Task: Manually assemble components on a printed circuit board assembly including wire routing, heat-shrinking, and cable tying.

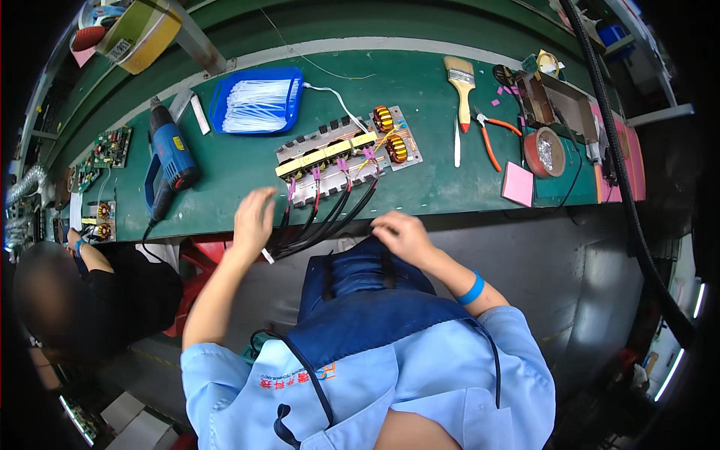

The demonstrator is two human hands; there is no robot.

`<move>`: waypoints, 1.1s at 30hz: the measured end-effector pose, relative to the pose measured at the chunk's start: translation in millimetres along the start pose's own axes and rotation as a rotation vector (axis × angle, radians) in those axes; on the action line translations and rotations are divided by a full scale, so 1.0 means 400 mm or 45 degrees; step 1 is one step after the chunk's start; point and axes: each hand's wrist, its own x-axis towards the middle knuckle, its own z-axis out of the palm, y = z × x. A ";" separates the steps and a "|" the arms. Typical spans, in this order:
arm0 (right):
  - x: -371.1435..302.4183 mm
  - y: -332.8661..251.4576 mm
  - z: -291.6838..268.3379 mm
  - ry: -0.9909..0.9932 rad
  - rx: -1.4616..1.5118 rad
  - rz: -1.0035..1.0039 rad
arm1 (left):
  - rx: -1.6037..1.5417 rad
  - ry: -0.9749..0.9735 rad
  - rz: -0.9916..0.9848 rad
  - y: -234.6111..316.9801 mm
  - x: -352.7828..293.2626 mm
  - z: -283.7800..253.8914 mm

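Note:
A circuit board with yellow transformers, copper-wound coils and a grey metal heatsink lies at the bench's front edge. Pink-sleeved black cables run from it over the edge. A white zip tie stands up from the board. My left hand, slightly blurred, is raised beside the cables, fingers stretched and thumb apart, with nothing seen in it. A small white piece shows by its wrist, at the cables. In front of the bench, over my lap, my right hand has loosely bent fingers and no visible object.
On the green bench are a blue tray of white zip ties, a blue heat gun, a brush, orange-handled pliers, a tape roll and pink notes. Another person sits at the left.

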 end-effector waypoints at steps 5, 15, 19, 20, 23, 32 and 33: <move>0.076 0.025 0.009 0.165 1.016 0.554 | -0.279 0.028 -0.025 0.152 -0.056 0.062; 0.123 0.068 0.090 0.048 1.421 0.979 | 0.131 -0.575 -0.288 0.179 0.029 0.163; 0.128 0.066 0.086 0.013 1.210 0.933 | 0.038 -0.112 -0.210 0.186 0.051 0.123; 0.124 0.076 0.083 0.016 1.193 0.930 | -0.097 -0.053 -0.234 0.192 0.081 0.113; 0.115 0.079 0.080 -0.035 1.218 0.884 | -0.607 -0.480 -0.664 0.228 0.188 0.093; 0.111 0.096 0.079 -0.192 1.418 0.787 | -1.196 -0.658 -1.545 0.203 0.296 0.222; 0.113 0.098 0.077 -0.189 1.430 0.788 | -1.303 -0.595 -1.658 0.197 0.305 0.230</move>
